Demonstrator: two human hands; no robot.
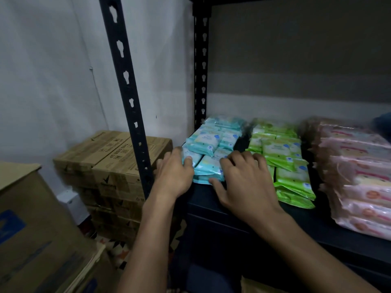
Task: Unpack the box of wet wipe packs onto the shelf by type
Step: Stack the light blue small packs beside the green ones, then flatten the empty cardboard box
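Note:
On the dark shelf (243, 199) lie three groups of wet wipe packs. The blue packs (213, 142) are stacked at the left end, the green packs (283, 153) in the middle, the pink packs (357, 170) at the right. My left hand (175, 174) cups the left side of the blue stack, thumb on top of a front pack. My right hand (243, 178) rests on the stack's front right, fingers spread over the front blue packs, thumb under the front edge. Both hands press against the stack; neither lifts a pack.
A black slotted upright (127, 85) stands just left of my left hand, a second one (201, 66) at the back. Stacked brown cartons (110, 159) sit left of the shelf. A large open cardboard box (31, 218) is at lower left. A white wall is behind.

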